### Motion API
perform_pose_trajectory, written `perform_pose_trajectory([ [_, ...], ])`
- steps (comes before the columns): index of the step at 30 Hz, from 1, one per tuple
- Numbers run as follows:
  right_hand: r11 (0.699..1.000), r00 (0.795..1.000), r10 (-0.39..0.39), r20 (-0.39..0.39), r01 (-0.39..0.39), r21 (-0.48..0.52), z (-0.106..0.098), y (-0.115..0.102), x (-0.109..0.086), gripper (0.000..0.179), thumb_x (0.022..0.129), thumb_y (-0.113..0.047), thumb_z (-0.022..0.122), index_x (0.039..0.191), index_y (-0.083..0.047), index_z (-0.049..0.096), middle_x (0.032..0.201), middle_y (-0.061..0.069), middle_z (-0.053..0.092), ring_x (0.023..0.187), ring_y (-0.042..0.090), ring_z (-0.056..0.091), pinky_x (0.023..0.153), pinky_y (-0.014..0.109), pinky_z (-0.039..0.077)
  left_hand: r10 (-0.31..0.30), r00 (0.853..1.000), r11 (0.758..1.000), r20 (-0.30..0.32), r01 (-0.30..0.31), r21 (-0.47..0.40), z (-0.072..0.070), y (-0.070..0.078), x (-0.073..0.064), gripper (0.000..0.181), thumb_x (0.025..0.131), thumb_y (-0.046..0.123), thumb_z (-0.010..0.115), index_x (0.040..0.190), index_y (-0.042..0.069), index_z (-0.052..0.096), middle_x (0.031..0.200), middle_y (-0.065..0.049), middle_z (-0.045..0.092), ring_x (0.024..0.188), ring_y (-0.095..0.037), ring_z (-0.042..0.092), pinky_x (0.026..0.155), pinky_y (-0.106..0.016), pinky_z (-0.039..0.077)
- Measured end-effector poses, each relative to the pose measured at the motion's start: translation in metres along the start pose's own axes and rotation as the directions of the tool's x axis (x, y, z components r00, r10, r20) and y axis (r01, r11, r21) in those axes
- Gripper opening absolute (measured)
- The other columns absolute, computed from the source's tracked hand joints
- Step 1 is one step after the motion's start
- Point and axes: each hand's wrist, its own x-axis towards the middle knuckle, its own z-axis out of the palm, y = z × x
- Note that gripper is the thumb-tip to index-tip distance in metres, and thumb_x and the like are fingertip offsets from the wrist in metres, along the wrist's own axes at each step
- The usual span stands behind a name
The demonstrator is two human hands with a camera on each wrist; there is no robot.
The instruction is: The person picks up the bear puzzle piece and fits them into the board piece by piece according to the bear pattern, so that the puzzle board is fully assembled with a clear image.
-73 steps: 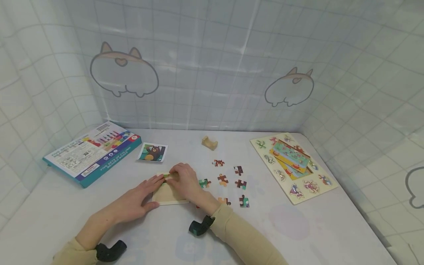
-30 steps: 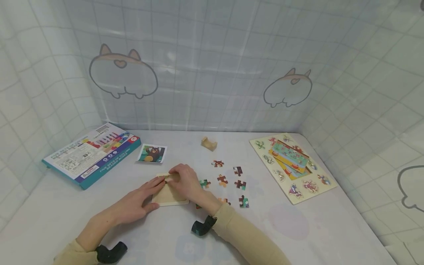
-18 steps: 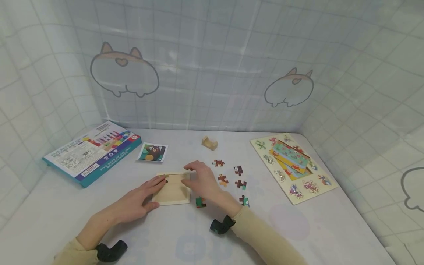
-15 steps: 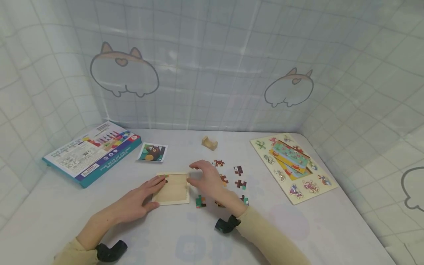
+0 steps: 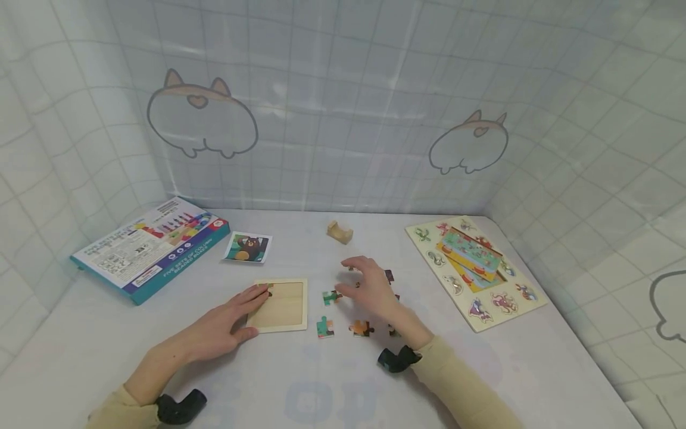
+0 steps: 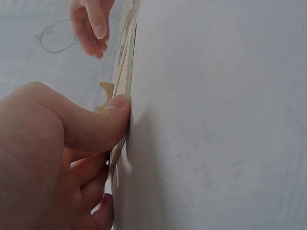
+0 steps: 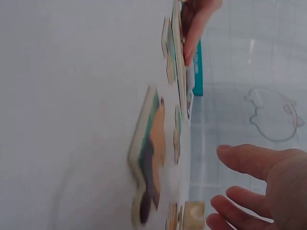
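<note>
The wooden puzzle tray [image 5: 280, 305] lies flat under the left hand [image 5: 227, 316], thumb pressed to its near edge (fingers straight on its left side). Right of it, the right hand [image 5: 372, 292] hovers, fingers spread and empty, over loose puzzle pieces [image 5: 343, 313].

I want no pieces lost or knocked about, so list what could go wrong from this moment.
1. The right hand hovers with spread fingers over the loose coloured jigsaw pieces; a sweep could scatter the ones packed beneath it.
2. The left hand steadies the square wooden puzzle tray only at its left edge, so a push from the right might slide or turn it.
</note>
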Motion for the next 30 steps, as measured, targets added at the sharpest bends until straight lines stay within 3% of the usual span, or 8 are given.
perform_pose_trajectory([
  [7,1.0,0.998,-0.006,-0.065,0.007,0.029,-0.01,0.02,0.006,0.043,0.085,-0.015,0.08,0.123,-0.002,0.065,0.119,0.014,0.067,0.115,0.033,0.059,0.098,0.05,0.049,0.005,1.0,1.0,-0.007,-0.005,0.001,-0.001,0.001,0.0,0.072,0.096,0.031,0.065,0.157,0.011,0.033,0.166,-0.009,0.023,0.152,-0.039,0.017,0.118,-0.062,0.025],
  [14,0.995,0.994,0.094,-0.051,-0.096,-0.034,-0.017,0.029,0.011,0.046,0.085,-0.017,0.079,0.126,-0.003,0.064,0.126,0.013,0.065,0.123,0.032,0.057,0.104,0.049,0.047,0.0,1.0,1.0,0.002,0.0,-0.007,-0.002,0.003,-0.001,0.072,0.096,0.031,0.066,0.157,0.012,0.032,0.166,-0.01,0.023,0.152,-0.04,0.019,0.117,-0.063,0.027],
  [25,0.988,0.99,0.143,-0.019,-0.144,-0.056,-0.023,0.041,0.019,0.042,0.087,-0.015,0.078,0.124,-0.001,0.065,0.121,0.014,0.066,0.118,0.031,0.059,0.103,0.047,0.049,0.001,1.0,1.0,0.0,-0.001,-0.009,-0.002,0.003,-0.001,0.072,0.095,0.029,0.066,0.157,0.011,0.033,0.166,-0.01,0.023,0.152,-0.039,0.018,0.118,-0.061,0.026],
  [30,0.991,0.994,0.109,-0.009,-0.109,-0.075,-0.02,0.047,0.021,0.039,0.089,-0.016,0.076,0.124,-0.002,0.066,0.116,0.014,0.065,0.113,0.031,0.056,0.1,0.047,0.048,-0.004,1.0,1.0,-0.002,0.004,-0.009,-0.001,0.004,-0.002,0.072,0.096,0.03,0.066,0.157,0.012,0.033,0.166,-0.01,0.023,0.152,-0.039,0.018,0.118,-0.062,0.027],
])
